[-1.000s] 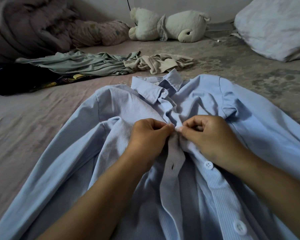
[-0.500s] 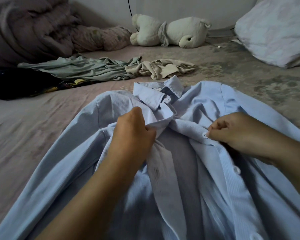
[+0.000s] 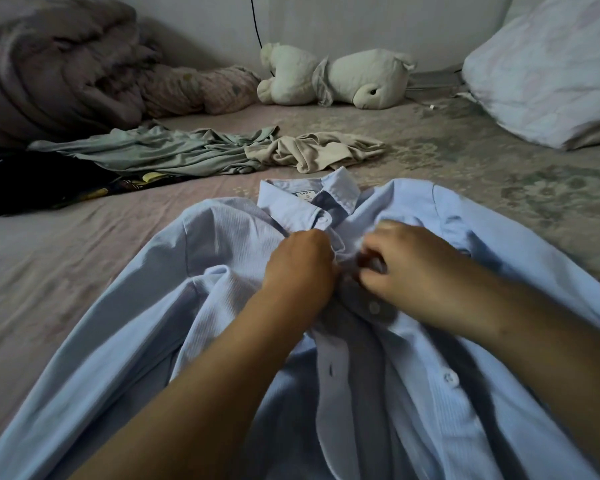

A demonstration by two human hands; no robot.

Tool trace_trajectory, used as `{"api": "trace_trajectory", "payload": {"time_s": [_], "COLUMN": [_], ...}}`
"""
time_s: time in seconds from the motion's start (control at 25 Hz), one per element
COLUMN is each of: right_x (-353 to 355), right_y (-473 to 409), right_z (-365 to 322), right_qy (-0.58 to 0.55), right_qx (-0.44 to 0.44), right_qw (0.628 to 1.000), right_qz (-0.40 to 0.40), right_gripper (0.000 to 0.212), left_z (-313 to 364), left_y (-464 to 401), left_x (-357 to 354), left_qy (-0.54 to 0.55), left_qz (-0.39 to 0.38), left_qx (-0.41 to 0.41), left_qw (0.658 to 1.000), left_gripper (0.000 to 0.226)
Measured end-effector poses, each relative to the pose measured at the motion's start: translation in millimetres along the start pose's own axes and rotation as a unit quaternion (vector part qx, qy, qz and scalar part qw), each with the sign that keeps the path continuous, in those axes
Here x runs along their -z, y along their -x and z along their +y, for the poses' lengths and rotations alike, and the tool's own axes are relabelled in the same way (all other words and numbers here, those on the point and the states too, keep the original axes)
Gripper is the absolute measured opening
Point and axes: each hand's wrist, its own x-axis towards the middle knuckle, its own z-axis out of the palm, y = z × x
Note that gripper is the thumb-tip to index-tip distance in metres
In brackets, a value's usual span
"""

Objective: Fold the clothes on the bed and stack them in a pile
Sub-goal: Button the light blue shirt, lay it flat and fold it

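A light blue button-up shirt (image 3: 222, 271) lies front up on the bed, collar away from me, sleeves spread to both sides. My left hand (image 3: 300, 268) grips the buttonhole placket just below the collar. My right hand (image 3: 409, 268) pinches the button-side placket right beside it, fingers blurred. The two hands nearly touch at the shirt's upper chest. Below them the shirt front hangs apart, with loose buttons showing along the right edge. A crumpled grey-green garment (image 3: 160, 154), a beige garment (image 3: 323, 154) and a dark patterned garment (image 3: 32, 181) lie farther back on the bed.
A rolled duvet (image 3: 56, 64) fills the back left corner. A white plush toy (image 3: 343, 79) lies against the wall, and a pillow (image 3: 548, 71) sits at the back right. The bed sheet (image 3: 49, 258) stretches bare to the left of the shirt.
Half a second ago my hands were apart, holding the shirt front open. They have come back together higher up, just under the collar, drawing the two plackets together.
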Motion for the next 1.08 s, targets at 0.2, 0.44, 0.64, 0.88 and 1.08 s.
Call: {"api": "trace_trajectory", "payload": {"time_s": [0.2,0.44,0.64,0.88,1.08], "right_x": [-26,-41,-42,-42,-46], "right_y": [-38,-39,-35,-33,-31], "right_z": [-2,4,0,3,10], "right_qy": [-0.056,-0.073,-0.064,-0.085,-0.191], "right_qx": [-0.025,-0.056,-0.073,-0.051,-0.056], "right_qw": [0.997,0.996,0.995,0.995,0.98], "right_qz": [-0.053,-0.006,0.01,-0.016,0.01], "right_gripper": [0.018,0.012,0.034,0.03,0.027], "left_z": [-14,-4,9,-8,-17], "left_y": [2,15,17,9,5], "left_x": [-9,-4,-6,0,-3], "left_qy": [0.021,-0.055,-0.146,0.109,0.433], "left_qz": [0.067,0.087,0.039,0.038,-0.009], "left_qx": [0.033,-0.029,-0.057,0.059,0.177], "left_qw": [0.997,0.994,0.987,0.992,0.884], "left_gripper": [0.012,0.013,0.029,0.021,0.012]}}
